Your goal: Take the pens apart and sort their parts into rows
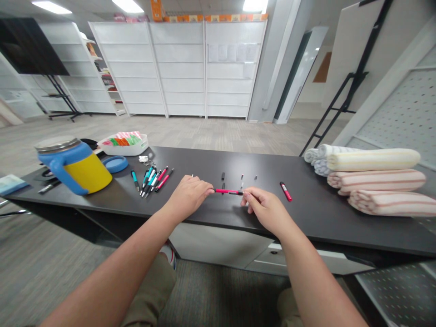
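Observation:
Both hands hold one pink pen point(227, 191) level just above the dark table point(204, 161). My left hand point(187, 195) pinches its left end. My right hand point(265, 209) pinches its dark right end. Small loose pen parts point(223, 175) lie on the table just beyond the pen. A separate pink pen piece point(285, 191) lies to the right of my right hand. A bunch of several teal and pink pens point(153, 178) lies to the left of my left hand.
A yellow jug with a blue handle and a metal lid point(76, 165) stands at the left, with a blue round lid point(115, 163) and a white tray of coloured items point(124, 143) behind it. Rolled striped towels point(378, 179) are stacked at the right.

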Tool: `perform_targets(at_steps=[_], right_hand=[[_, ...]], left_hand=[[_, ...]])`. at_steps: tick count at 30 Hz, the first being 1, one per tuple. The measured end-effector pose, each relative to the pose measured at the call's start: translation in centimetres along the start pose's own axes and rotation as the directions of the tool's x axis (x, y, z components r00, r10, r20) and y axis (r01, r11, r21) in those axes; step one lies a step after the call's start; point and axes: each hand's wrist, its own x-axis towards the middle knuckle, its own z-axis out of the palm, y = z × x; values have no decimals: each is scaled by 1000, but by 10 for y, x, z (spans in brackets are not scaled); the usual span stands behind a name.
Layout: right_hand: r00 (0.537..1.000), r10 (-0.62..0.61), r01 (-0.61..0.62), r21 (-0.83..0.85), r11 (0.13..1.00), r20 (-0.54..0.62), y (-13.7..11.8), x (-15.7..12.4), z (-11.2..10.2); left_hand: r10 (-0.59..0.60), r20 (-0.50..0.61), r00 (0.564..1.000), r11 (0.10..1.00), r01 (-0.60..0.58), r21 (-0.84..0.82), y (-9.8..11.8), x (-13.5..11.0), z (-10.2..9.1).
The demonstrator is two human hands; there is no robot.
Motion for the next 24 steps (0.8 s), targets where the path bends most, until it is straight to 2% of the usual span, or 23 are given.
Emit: perform_targets(at_steps=[4,8,10,15,20,24], right_hand=[[997,71,-71,131,989,4,1,1,0],[993,118,-117,49,992,-15,-2,0,-1],[992,123,-122,54,991,-17,-1,1,-1],[991,136,-130,234,963,-9,8,3,3],[990,139,-135,238,962,1,9,3,2],[992,117,-102,271,957,-40,8,3,0]], left_hand=[[-17,27,999,1000,17,1,0,1,0],[-23,42,999,1000,23,-2,0,2,0],[-21,50,999,1000,21,4,0,2,0],[-21,51,998,999,19,30,-1,2,2],[-22,53,998,1000,21,16,-1,2,1],[-22,58,998,1000,21,9,-1,2,2]])
